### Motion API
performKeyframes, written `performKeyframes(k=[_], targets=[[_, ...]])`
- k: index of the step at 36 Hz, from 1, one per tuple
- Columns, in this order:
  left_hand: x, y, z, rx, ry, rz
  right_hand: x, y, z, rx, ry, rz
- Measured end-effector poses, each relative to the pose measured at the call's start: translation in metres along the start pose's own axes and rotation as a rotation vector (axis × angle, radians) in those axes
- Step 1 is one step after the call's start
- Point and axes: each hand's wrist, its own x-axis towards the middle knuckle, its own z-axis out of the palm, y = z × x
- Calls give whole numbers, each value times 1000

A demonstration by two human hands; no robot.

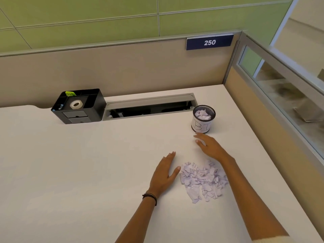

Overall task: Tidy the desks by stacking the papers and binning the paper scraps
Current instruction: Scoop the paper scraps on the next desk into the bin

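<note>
We should cup the paper scraps from either side with 2 hands and carry small handfuls to the bin (already part full) just beyond. Our left hand lies flat on the desk, thumb at the pile's edge; our right hand, fingers spread, holds nothing.

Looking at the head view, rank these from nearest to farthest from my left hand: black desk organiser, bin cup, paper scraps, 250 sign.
1. Paper scraps, right beside the thumb of the left hand.
2. Bin cup, ahead and to the right.
3. Black organiser, back left against the partition.
4. 250 sign, up on the partition's top edge.
</note>
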Motion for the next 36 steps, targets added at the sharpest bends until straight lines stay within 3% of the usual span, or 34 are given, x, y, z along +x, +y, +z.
performKeyframes(k=[3, 10, 23, 29, 33, 36], targets=[[1, 1, -2, 43, -8, 16, 12, 5, 3, -85, -72, 52], [-4, 0, 4, 287, -187, 287, -20, 18, 14, -173, -106, 62], [-28, 9, 6, 202, -186, 302, -109, 23, 34, 10, 33, 169], [-37, 10, 1, 40, -32, 252, -120, 12, 35, -9, 34, 209], [-34, 1, 3, 56, 172, 93, -127, 13, 45, -102, 59, 170], [-32, -3, 5, 74, 236, -41, -130, 13, 51, -110, 128, 158]])
